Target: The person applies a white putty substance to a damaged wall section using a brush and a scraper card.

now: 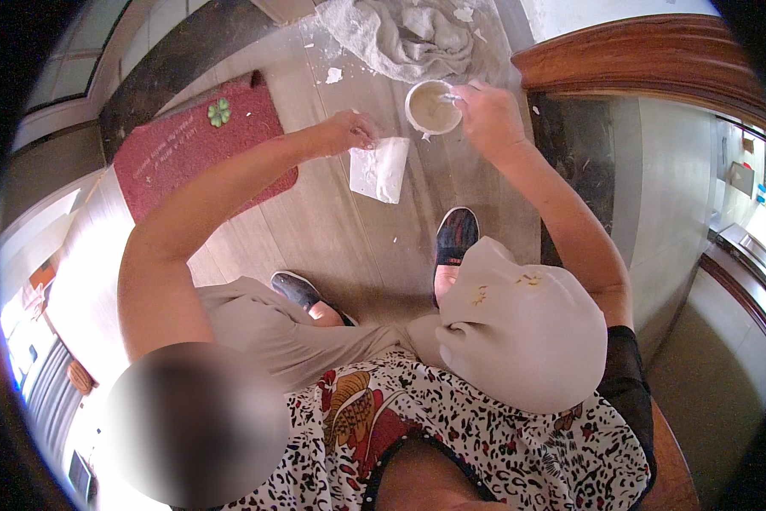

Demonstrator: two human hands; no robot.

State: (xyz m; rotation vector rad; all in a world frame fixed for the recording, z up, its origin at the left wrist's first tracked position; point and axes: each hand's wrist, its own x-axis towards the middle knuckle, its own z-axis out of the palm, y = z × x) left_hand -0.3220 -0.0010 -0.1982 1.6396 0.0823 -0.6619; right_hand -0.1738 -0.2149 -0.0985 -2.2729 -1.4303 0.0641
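My left hand (355, 132) is closed on the upper edge of a flat white rectangular piece (378, 173), which hangs over the floor with white paste-like smears on its face. To its right, my right hand (488, 115) grips the right side of a round white cup (428, 122). Pale, creamy stuff coats the inside of the cup, and a white drip clings to its lower rim. My fingers partly hide the cup's right side, so I cannot tell if it has a handle there. The two held things are close together but apart.
A crumpled grey cloth (408, 38) lies beyond the cup, with white flakes (334, 76) scattered around it. At left is a red doormat (200, 145) with a clover. Dark shoes (457, 236) are on my feet. A brown wooden edge (630, 55) juts in at upper right.
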